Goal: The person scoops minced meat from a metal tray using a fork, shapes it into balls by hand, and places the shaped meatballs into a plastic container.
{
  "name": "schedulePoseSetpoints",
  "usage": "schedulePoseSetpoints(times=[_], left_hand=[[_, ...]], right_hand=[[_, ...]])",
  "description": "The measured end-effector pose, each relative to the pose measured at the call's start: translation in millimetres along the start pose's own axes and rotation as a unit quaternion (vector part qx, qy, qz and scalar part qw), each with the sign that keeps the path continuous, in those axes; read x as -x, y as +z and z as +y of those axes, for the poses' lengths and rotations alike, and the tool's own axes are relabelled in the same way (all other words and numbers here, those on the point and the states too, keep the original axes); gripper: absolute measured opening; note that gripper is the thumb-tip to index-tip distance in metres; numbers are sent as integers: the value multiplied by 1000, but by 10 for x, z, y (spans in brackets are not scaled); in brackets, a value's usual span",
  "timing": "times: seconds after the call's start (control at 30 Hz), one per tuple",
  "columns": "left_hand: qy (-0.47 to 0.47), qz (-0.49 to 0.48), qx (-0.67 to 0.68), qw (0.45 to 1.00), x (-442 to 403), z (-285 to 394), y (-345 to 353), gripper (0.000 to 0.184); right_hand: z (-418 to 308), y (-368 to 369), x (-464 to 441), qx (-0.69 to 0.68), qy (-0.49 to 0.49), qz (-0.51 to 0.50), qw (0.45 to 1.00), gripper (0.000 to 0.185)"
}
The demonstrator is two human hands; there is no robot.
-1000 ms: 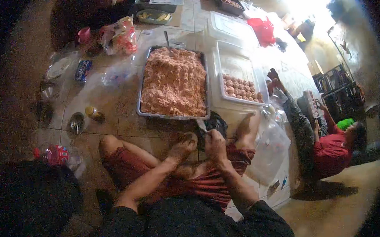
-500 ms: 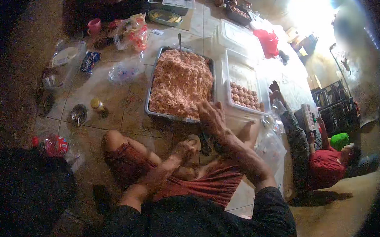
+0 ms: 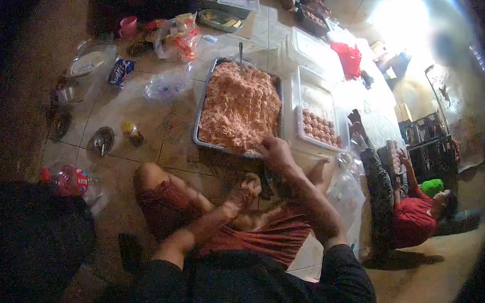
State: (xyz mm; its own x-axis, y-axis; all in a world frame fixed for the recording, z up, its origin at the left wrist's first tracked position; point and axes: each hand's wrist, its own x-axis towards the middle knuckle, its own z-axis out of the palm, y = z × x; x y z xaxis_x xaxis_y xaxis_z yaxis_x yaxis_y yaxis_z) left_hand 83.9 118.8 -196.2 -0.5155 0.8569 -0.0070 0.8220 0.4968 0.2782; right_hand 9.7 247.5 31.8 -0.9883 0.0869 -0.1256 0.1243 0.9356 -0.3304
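A large rectangular tray holds a heap of pink minced meat mixture, with a spoon handle standing up at its far edge. My right hand is at the tray's near right corner, fingers curled down by the meat; what they hold is hidden. Closer to my lap, my left hand is closed around something small and rounded that I cannot make out. To the right, a clear plastic container has rows of meatballs at its near end.
A second clear container or lid lies beyond. Left are a yellow-capped jar, an ashtray, a plastic bottle and a blue packet. A person in red sits right, holding a tray of balls.
My right hand has gone from spread fingers to curled ones, still by the tray's corner. My left hand stays closed near my lap. The view has shifted slightly.
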Motion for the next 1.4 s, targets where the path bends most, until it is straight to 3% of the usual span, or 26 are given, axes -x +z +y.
schedulePoseSetpoints(times=[0.03, 0.1, 0.17, 0.23, 0.27, 0.33, 0.37, 0.4, 0.47, 0.53, 0.57, 0.6, 0.67, 0.73, 0.8, 0.83, 0.9, 0.93, 0.97, 1.03, 1.07, 1.1, 1.27, 1.4], left_hand=[[-2, -52, -49, 997, 11, -17, -17, 41], [21, -60, 19, 998, 130, -88, -365, 42], [50, -69, 88, 992, 266, -120, -732, 43], [69, -77, 119, 988, 241, -126, -654, 44], [71, -71, 123, 987, 199, -112, -540, 43], [55, -43, 122, 990, 134, -95, -283, 40], [47, -32, 125, 991, 130, -79, -220, 39], [41, -19, 125, 991, 126, -70, -154, 38], [32, 0, 127, 991, 139, -67, -38, 35], [26, 18, 134, 990, 151, -58, 37, 33], [21, 25, 138, 990, 163, -54, 74, 32], [19, 38, 143, 989, 173, -65, 108, 31], [12, 56, 149, 987, 182, -73, 185, 29], [7, 80, 156, 985, 160, -98, 279, 26], [4, 102, 163, 981, 154, -105, 365, 25], [2, 113, 169, 979, 155, -114, 375, 24], [0, 135, 175, 975, 147, -146, 477, 22], [-1, 147, 178, 973, 143, -160, 527, 21], [0, 158, 182, 971, 128, -172, 598, 21], [11, 176, 165, 970, 104, -219, 815, 23], [4, 175, 177, 969, 147, -202, 763, 24], [0, 180, 185, 966, 158, -205, 703, 25], [-18, 195, 219, 956, 212, -187, 547, 31], [-31, 218, 243, 945, 221, -169, 500, 36]], right_hand=[[-109, -159, 71, -33, 55, -22, 998, 21], [-71, -203, 140, -71, 118, -37, 990, 17], [-129, -208, 217, -32, 74, 4, 997, 20], [-27, 60, 214, 4, 35, 53, 998, 27], [177, 536, 101, 123, -82, 233, 961, 25], [108, 630, 34, 239, -193, 405, 861, 24], [-175, 325, 81, 139, -119, 243, 953, 18], [-336, 138, 94, 32, -41, 67, 996, 16], [-147, 142, 41, -33, 7, 29, 999, 19], [21, 152, 83, -223, -2, -19, 975, 23], [120, 208, 55, -222, 28, -59, 973, 24], [243, 237, 62, -221, 28, -60, 973, 24], [154, 23, 147, -346, 67, -87, 932, 26], [223, -118, 122, -323, 89, -70, 939, 31], [571, -62, -21, -284, 64, 69, 954, 30], [560, -185, -32, -283, 66, 71, 954, 30], [451, -517, -56, 46, 11, 136, 990, 26], [751, -421, -198, 47, 11, 137, 989, 26], [1281, -156, -414, 245, -119, 293, 916, 25], [531, -347, -298, 184, -33, 121, 975, 29], [559, -285, -275, 185, -33, 121, 975, 29], [576, -221, -280, 178, -107, 156, 966, 22], [469, -509, -187, 81, -233, 62, 967, 15], [97, -752, 26, 31, -192, 87, 977, 12]])
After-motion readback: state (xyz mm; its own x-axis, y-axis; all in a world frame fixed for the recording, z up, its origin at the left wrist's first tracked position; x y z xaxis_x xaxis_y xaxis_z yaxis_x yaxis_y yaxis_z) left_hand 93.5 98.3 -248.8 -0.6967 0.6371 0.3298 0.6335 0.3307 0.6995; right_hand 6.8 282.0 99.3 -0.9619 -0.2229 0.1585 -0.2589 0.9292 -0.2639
